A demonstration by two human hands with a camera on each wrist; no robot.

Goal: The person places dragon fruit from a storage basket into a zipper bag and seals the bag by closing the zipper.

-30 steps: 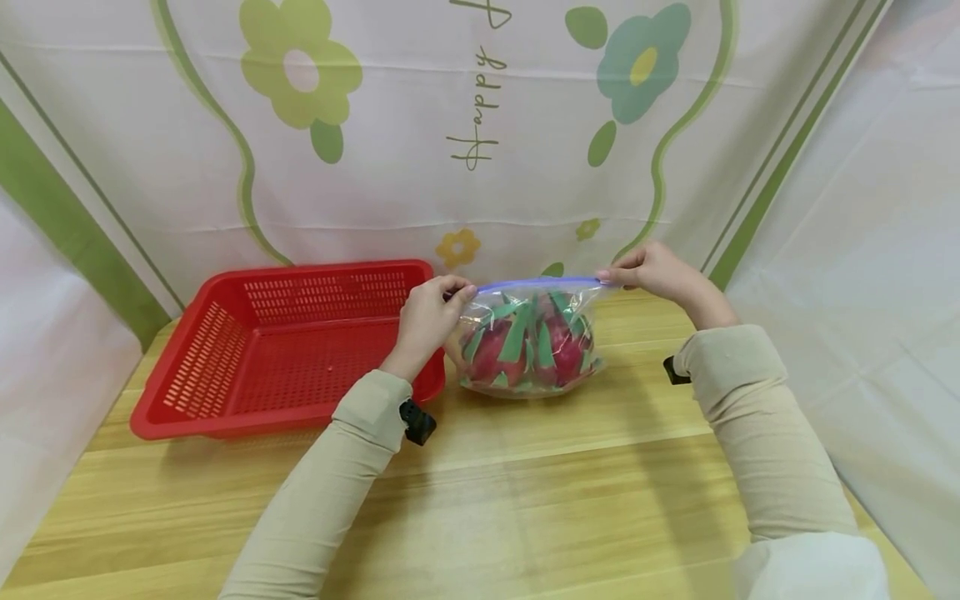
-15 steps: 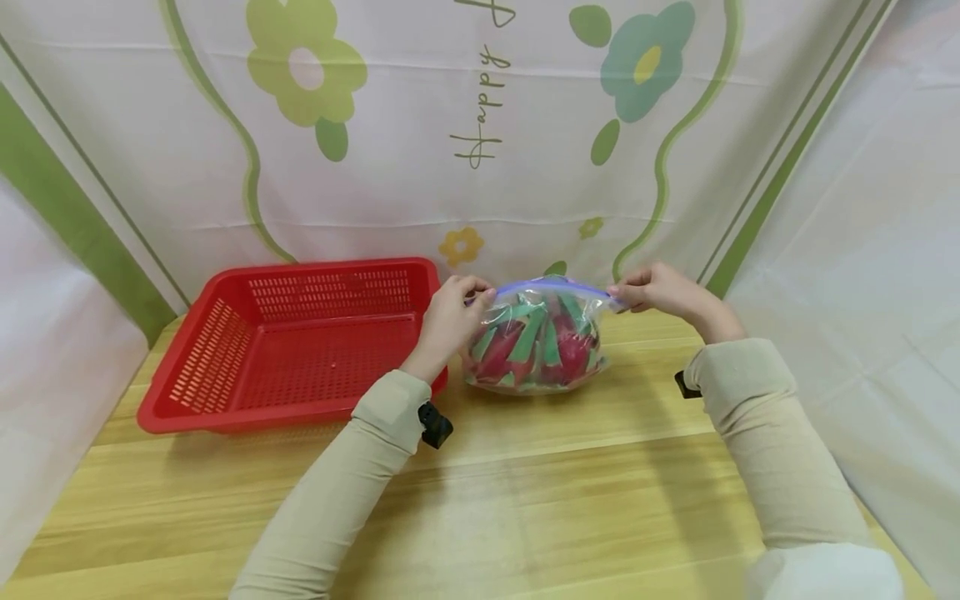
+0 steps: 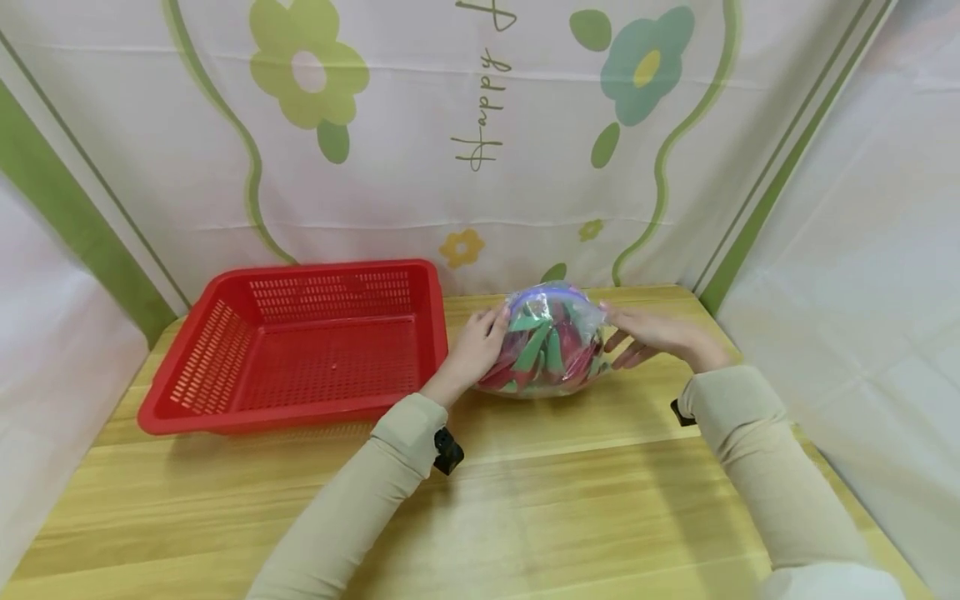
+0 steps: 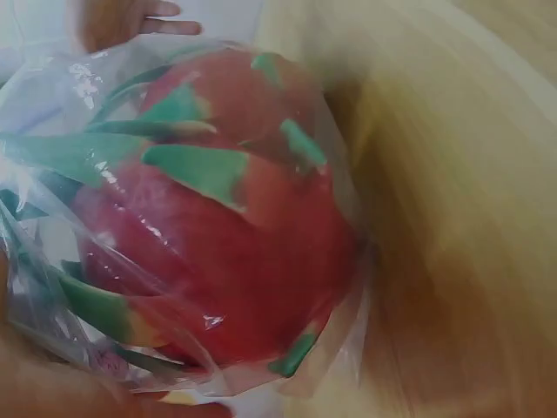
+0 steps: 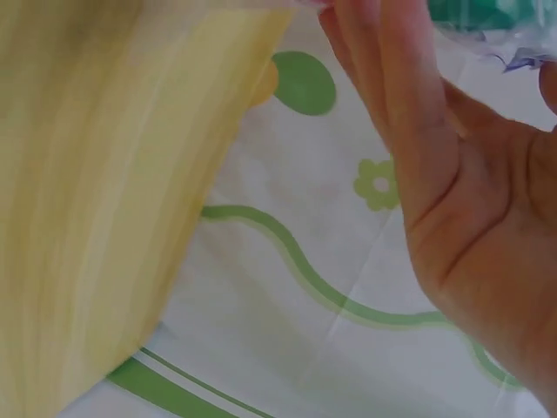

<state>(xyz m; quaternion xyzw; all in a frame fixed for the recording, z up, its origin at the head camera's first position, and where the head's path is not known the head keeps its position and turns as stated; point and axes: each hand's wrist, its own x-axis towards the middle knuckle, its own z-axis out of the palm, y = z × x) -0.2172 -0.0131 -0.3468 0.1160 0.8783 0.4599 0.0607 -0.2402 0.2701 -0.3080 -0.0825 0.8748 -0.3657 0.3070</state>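
A clear zip bag [image 3: 543, 367] with a purple-blue zip strip [image 3: 551, 294] along its top sits on the table. Inside it are red dragon fruits [image 4: 235, 252] with green scales, two of them discernible. My left hand [image 3: 477, 346] lies against the bag's left side, its fingers reaching up to the strip; in the left wrist view part of that hand [image 4: 78, 383] shows blurred beside the plastic. At the bag's right side is my right hand [image 3: 648, 331], its fingers spread. The right wrist view shows the palm of this hand [image 5: 470, 200] and its straight fingers near the bag's edge.
Left of the bag stands a red plastic basket [image 3: 292, 414] with slotted walls, its right rim close to my left hand. The wooden table [image 3: 540, 500] meets a white flower-printed cloth [image 3: 397, 125] at the back. White sheets hang on both sides.
Both hands have left the stretched zip ends and moved inward and down to the bag's sides. The right fingers have spread. The bag's top has bunched and curved; the basket stays put.
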